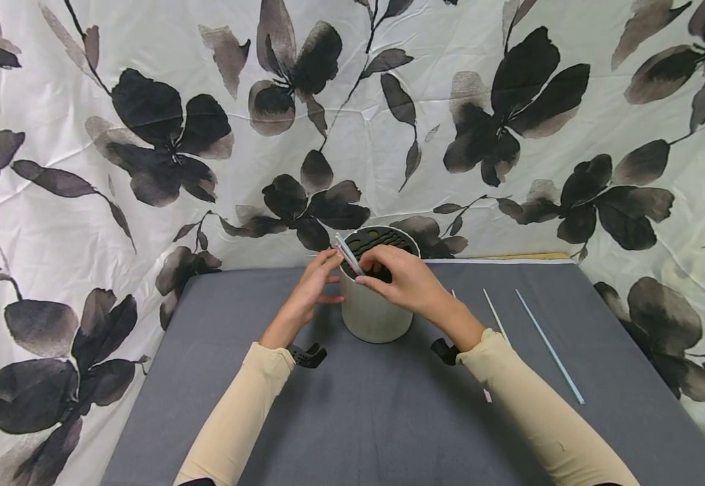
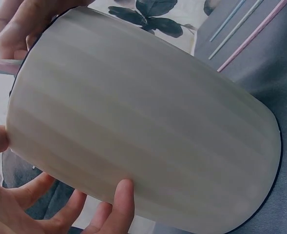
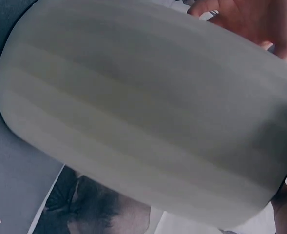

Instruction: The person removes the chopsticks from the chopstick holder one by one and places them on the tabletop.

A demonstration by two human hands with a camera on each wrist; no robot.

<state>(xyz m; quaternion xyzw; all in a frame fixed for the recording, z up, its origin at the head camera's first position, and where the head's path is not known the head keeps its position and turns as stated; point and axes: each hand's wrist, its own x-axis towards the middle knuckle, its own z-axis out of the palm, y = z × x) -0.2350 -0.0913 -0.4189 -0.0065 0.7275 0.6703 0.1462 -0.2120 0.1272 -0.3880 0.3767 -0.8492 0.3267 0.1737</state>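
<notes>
A white cloth (image 1: 510, 202) printed with large black flowers hangs behind and around the far edge of a grey bench (image 1: 358, 418), filling the whole far part of the scene. On the bench, at its far middle, stands one pale cylindrical holder (image 1: 372, 307), upright, with faint vertical stripes down its wall and a dark insert with slots at its top. Two arms in cream sleeves (image 1: 243, 405) reach in from the near edge and partly hide the holder's rim. The left hand (image 1: 311, 287) rests against the holder's left side near the top, fingers loosely straight on the wall, its grip apart. The right hand (image 1: 406, 278) lies over the rim and pinches thin pale sticks (image 1: 348, 254) that lean out to the left above the slots; their exact number cannot be told. To the right, well apart from the holder, three more thin sticks (image 2: 240, 27) lie flat on the bench: one blue, one whitish, one pink, partly hidden by the right forearm
</notes>
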